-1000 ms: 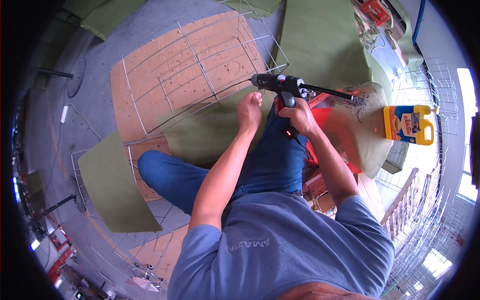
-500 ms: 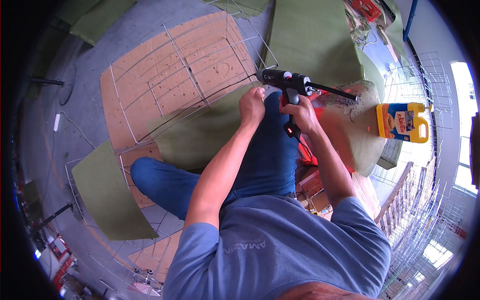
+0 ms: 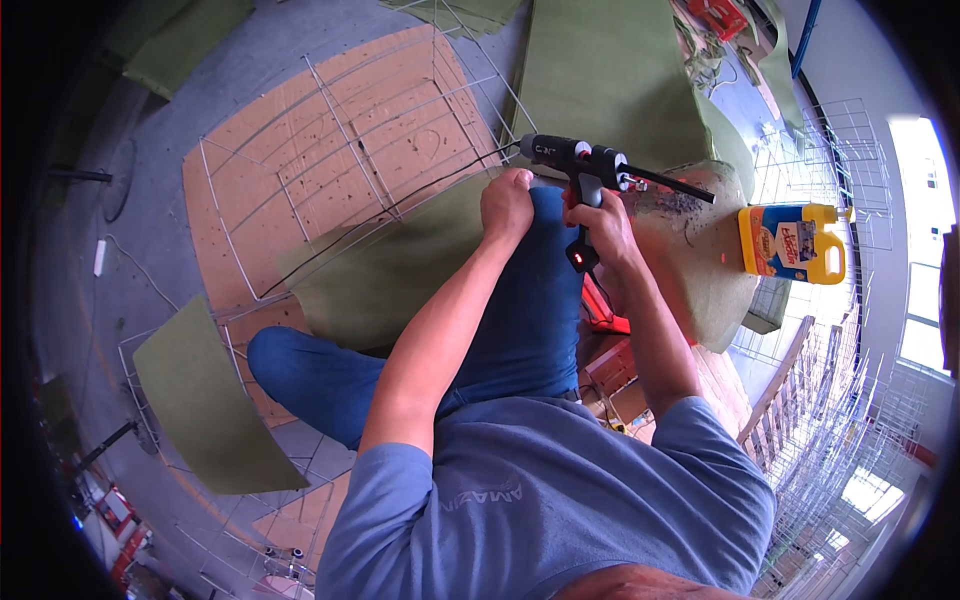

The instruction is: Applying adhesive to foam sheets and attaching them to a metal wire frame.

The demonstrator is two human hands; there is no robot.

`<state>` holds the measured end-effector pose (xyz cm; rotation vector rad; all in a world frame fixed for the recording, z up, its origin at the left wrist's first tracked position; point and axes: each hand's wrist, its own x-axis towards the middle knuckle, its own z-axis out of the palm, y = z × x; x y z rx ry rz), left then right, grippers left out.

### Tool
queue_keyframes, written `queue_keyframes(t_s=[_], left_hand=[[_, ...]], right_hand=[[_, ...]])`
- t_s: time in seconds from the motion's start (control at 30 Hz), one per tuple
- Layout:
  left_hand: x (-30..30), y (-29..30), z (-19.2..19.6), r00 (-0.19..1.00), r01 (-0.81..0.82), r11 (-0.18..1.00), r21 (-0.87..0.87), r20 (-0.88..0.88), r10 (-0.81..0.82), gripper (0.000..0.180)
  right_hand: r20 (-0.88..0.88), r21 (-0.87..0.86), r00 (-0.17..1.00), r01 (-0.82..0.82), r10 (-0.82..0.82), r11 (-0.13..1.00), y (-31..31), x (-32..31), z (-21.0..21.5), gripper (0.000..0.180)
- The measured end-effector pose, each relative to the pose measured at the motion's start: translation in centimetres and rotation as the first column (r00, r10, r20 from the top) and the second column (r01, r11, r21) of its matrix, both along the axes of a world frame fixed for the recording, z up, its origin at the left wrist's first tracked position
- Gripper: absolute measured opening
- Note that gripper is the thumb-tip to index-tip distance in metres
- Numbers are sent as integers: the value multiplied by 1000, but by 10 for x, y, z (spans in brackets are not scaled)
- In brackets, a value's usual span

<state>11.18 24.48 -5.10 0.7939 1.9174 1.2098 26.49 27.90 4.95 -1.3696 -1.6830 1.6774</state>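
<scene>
My right hand [image 3: 604,228] is wrapped round the grip of a black and grey glue gun [image 3: 590,185]. A long black glue stick [image 3: 672,186] juts from its rear, and a small red display glows at the foot of the grip. The gun's nozzle points left, just above my left hand [image 3: 507,208]. That hand is closed by the edge of a green sheet [image 3: 400,270] lying along my leg; what its fingers grip is hidden. From near the nozzle a thin dark line [image 3: 390,212] runs down-left along the sheet's edge, beside a wire frame [image 3: 345,128].
Brown cardboard [image 3: 235,215] lies under the wire frame. On the right, a yellow jug [image 3: 792,244] stands on a green-covered block [image 3: 690,270]. A curved green panel [image 3: 215,400] lies at left; more green sheet [image 3: 610,80] lies ahead. Wire grids [image 3: 840,450] stack at right.
The whole view has shifted slightly, moving most things a little left. The glue gun has moved slightly right relative to my left hand, and my grips look the same.
</scene>
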Motion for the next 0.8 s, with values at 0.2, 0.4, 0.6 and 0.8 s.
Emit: queue_keyframes(t_s=[0.2,0.4,0.6,0.8], left_hand=[[6,10,3,1000,20,1000,-1,-17,-20,30],[10,18,6,1000,18,1000,18,-11,-18,31],[8,22,9,998,44,998,-33,-50,-46,31],[-8,-16,-26,977,145,938,315,-195,-86,38]], right_hand=[[7,21,999,39,-39,999,5,6,-2,26],[42,59,997,58,-60,997,9,8,0,26],[100,104,991,73,-84,992,7,6,4,26],[9,100,977,210,-212,972,-18,1,4,21]])
